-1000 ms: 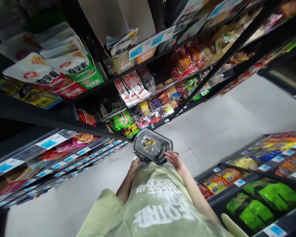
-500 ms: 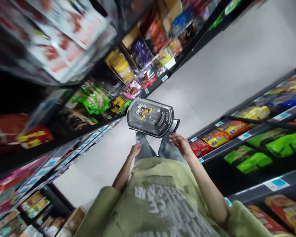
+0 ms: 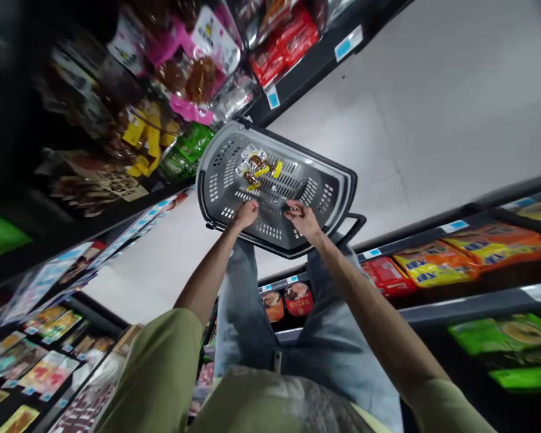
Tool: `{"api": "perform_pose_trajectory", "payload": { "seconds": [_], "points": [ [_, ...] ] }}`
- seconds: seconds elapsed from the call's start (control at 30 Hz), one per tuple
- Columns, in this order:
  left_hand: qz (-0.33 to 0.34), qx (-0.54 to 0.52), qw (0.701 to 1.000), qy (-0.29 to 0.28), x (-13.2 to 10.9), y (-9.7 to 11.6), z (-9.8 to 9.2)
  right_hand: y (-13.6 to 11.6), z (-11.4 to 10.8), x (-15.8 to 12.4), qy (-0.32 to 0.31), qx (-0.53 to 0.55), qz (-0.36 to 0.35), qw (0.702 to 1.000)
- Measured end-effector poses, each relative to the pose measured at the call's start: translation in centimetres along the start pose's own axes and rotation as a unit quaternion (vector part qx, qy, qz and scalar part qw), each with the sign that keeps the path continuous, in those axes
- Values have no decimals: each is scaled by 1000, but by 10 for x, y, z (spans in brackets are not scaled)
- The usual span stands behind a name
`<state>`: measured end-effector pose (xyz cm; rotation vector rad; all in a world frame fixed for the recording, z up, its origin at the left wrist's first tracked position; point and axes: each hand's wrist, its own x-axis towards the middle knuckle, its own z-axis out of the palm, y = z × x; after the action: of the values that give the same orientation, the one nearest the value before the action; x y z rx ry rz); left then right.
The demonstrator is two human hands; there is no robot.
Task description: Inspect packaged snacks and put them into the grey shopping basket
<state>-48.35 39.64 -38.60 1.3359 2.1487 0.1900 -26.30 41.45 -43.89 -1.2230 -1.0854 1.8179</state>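
Observation:
A grey shopping basket point(image 3: 282, 240) with a black rim stands on the floor in front of my legs. Several small clear-and-yellow packets point(image 3: 258, 167) lie inside it. Over the basket's near left part is my left hand point(image 3: 246, 213), its fingers curled together; anything they hold is too small to make out. My right hand point(image 3: 303, 219) hangs over the near middle of the basket, thumb and fingers bent towards each other, with nothing clearly visible between them.
At the upper left, a black shelf holds pink-backed packets point(image 3: 198, 78), red packets point(image 3: 286, 45) and green packets point(image 3: 192, 144). Orange and yellow bags point(image 3: 437, 261) line the shelf on the right. Pale floor point(image 3: 415, 114) runs between the shelves.
The basket and its packets appear larger and closer. Both hands have moved from beside my thighs to over the basket. My left and right hands are nearer each other.

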Motion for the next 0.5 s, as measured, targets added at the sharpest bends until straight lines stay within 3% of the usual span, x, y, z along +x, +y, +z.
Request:
{"api": "perform_pose_trajectory", "payload": {
  "seconds": [0.13, 0.23, 0.37, 0.5],
  "points": [
    [-40, 25, 999, 16, 76, -39, 24, 43, 23, 95, 5, 22, -2, 1000],
    [-72, 17, 997, 6, 122, -71, 44, 79, 45, 148, 4, 30, -4, 1000],
    [-92, -14, 995, 19, 175, -101, 70, 117, 79, 198, -31, 90, 15, 995],
    [-99, -34, 992, 67, 214, -115, 86, 133, 108, 236, -29, 159, 31, 986]
  ]
}}
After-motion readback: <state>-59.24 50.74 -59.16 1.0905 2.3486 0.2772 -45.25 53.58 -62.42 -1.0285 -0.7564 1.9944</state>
